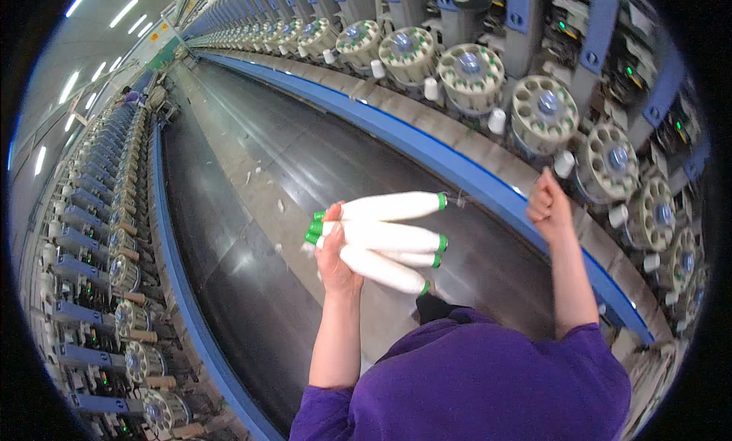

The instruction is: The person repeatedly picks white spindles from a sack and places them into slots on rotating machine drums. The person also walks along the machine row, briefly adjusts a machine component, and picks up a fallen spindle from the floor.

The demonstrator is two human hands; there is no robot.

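My left hand (335, 259) is wrapped round the green ends of several bobbins of white yarn (390, 236). They fan out to the right over the aisle, and their far ends are green too. A loose wisp of thread hangs off the tip of the uppermost one. My right hand (548, 208) is closed and raised beside the right-hand machine row, just below a small white cylinder (564, 164). What its fingers hold, if anything, is hidden. Close to that hand is a round bobbin magazine (608, 163) with open pockets around a shiny hub.
Winding machines with more round magazines (544, 114) line the right side, behind a blue rail (450, 156). A second machine row (126, 273) runs along the left behind its own blue rail (169, 265). Fluff (280, 205) lies on the dark floor (252, 140) between them.
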